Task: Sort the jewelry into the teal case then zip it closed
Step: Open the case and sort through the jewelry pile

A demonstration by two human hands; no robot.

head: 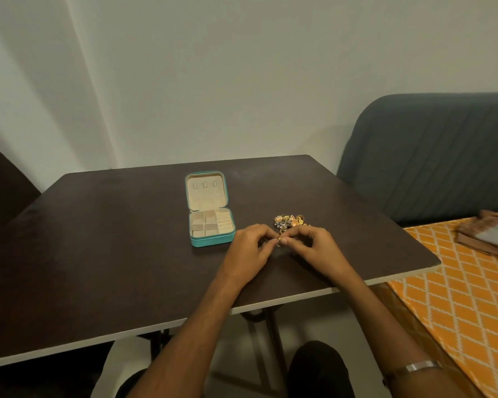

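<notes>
The teal case (212,241) lies open on the dark table (98,254), its lid flat behind it and its beige compartments bare. A small heap of gold jewelry (290,221) sits to the right of the case. Just in front of that heap, my left hand (249,249) and my right hand (314,245) meet fingertip to fingertip. Between them they pinch a small gold piece (279,240), most of it hidden by the fingers.
A grey upholstered chair (431,159) stands beyond the table's right corner. An orange patterned cloth (457,282) with a folded brown fabric (489,237) lies on the right. The table's front edge runs close beneath my forearms.
</notes>
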